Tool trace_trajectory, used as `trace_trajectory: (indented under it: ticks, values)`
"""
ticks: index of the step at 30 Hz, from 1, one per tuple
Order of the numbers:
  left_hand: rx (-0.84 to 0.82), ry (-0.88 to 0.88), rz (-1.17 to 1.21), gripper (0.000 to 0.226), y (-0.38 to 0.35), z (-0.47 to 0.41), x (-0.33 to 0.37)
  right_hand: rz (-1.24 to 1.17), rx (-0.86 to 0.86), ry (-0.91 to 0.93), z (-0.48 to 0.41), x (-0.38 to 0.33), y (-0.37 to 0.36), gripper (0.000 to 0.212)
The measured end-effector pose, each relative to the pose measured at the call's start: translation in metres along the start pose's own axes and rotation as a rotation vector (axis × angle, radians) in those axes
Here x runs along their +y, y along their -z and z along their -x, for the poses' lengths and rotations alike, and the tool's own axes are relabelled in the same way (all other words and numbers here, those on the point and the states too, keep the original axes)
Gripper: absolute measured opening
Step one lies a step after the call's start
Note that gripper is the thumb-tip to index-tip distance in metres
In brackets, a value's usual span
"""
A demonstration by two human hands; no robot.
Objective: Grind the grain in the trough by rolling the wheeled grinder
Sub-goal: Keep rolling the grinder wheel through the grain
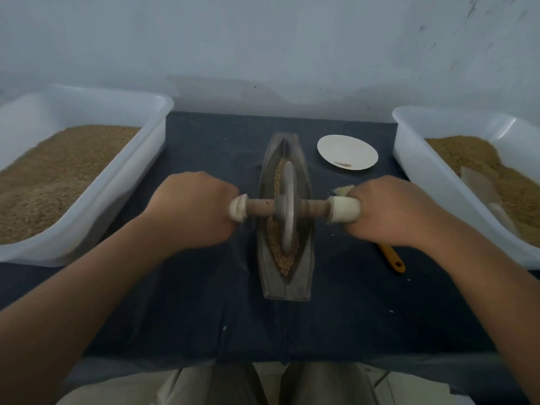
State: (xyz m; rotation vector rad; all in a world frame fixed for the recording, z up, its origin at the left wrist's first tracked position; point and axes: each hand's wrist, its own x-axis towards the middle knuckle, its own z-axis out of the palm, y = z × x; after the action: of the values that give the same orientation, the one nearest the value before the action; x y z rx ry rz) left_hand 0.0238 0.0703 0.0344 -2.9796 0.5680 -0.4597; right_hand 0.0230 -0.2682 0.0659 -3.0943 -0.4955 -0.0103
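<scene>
A boat-shaped grey trough lies lengthwise on the dark cloth, with brown grain along its groove. The wheeled grinder stands upright in the groove near the trough's middle, its wooden axle crossing the trough. My left hand is closed around the white-capped left end of the axle. My right hand is closed around the white right handle. Grain shows both ahead of and behind the wheel.
Two white tubs of brown grain stand at the left and right. A white dish sits beyond my right hand. An orange-handled tool lies under my right wrist. A pale wall closes the far side.
</scene>
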Motion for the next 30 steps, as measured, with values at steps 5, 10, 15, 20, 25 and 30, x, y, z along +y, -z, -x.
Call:
trace_trajectory:
  ticks: [5, 10, 15, 20, 25, 30]
  values:
    - [-0.059, 0.063, -0.042, 0.028, -0.004, -0.043, 0.002, 0.054, 0.025, -0.142, -0.04, 0.006, -0.013, 0.024]
    - [-0.133, 0.13, -0.02, 0.039, -0.001, -0.106, -0.007, 0.061, 0.198, -0.217, -0.086, 0.004, -0.012, 0.015]
    - [-0.106, 0.087, -0.004, 0.032, -0.001, -0.045, 0.003, 0.005, -0.038, -0.148, -0.044, 0.007, 0.0, 0.018]
    - [0.054, 0.011, 0.005, 0.036, 0.004, 0.011, 0.005, -0.055, -0.17, 0.002, -0.002, -0.004, 0.011, 0.036]
    - [-0.077, 0.138, 0.001, 0.025, -0.004, -0.061, 0.002, 0.041, 0.13, -0.173, -0.053, 0.005, -0.013, 0.019]
    - [-0.121, 0.185, 0.067, 0.029, -0.01, -0.089, -0.007, 0.082, 0.231, -0.111, -0.075, -0.003, 0.0, 0.014]
